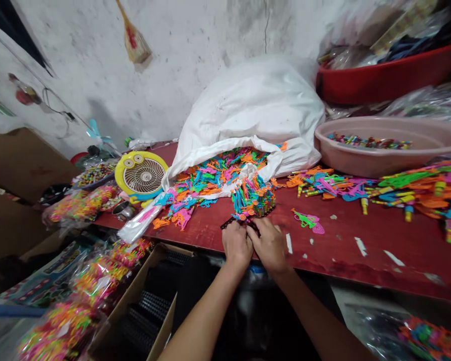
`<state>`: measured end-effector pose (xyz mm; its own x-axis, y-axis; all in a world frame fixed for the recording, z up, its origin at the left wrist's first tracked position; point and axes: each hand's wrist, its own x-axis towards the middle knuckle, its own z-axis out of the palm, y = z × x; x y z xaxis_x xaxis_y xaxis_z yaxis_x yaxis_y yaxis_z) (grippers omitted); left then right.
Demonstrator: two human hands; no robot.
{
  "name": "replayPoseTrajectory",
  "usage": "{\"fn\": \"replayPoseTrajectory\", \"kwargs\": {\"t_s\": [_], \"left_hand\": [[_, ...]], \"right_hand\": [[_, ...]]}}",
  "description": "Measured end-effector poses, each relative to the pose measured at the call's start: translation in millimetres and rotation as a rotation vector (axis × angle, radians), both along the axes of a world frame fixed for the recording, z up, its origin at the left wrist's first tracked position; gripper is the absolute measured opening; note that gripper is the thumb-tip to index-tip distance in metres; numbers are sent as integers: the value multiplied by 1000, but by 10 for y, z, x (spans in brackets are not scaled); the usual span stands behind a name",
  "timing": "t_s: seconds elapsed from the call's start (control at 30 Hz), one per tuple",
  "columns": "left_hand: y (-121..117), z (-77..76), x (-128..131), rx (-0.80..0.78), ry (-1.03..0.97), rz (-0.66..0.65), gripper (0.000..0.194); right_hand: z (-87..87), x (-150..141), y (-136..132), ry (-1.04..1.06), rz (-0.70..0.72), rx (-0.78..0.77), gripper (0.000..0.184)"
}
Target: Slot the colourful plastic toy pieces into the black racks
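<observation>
Items as I count them over the remote feed: hands, two, left hand (237, 244) and right hand (269, 244); white sack (255, 103), one; plastic basins, two, red basin (391, 80) and pink basin (383, 160); yellow-rimmed fan (145, 175), one; metal cup (123, 210), one; coloured plastic toys (214, 175), too many to count.

Both forearms are bare and rise from the bottom edge of the frame, the left forearm (208, 311) slanting up and rightward, the right forearm (315, 316) slanting up and leftward, so that they converge just below the centre. There the left hand (236, 244) and right hand (266, 245) meet side by side, backs turned upward, their inner edges touching. The fingers of each bend forward and under in a closed grip, the tips mostly hidden. Lower down, dark-clothed legs (195, 283) show on either side of the arms.
</observation>
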<state>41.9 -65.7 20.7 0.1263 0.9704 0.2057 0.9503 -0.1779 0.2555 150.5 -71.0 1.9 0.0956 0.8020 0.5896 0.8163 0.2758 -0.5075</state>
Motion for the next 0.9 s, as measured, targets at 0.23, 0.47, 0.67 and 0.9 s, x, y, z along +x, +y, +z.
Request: {"fn": "replayPoseTrajectory", "kwargs": {"t_s": [0.23,0.47,0.67,0.9], "left_hand": [[-193,20,-25,24,-30,-72,30],[-597,-29,500,-45,-183,-251,57],[-737,45,945,-141,-343,-412,67],[-539,335,619,120,-561,-566,20]], "right_hand": [[-13,1,54,73,30,-72,20],[24,695,-96,551,293,-323,25],[178,1225,-177,640,177,-422,33],[163,1205,-373,702,112,-366,57]]}}
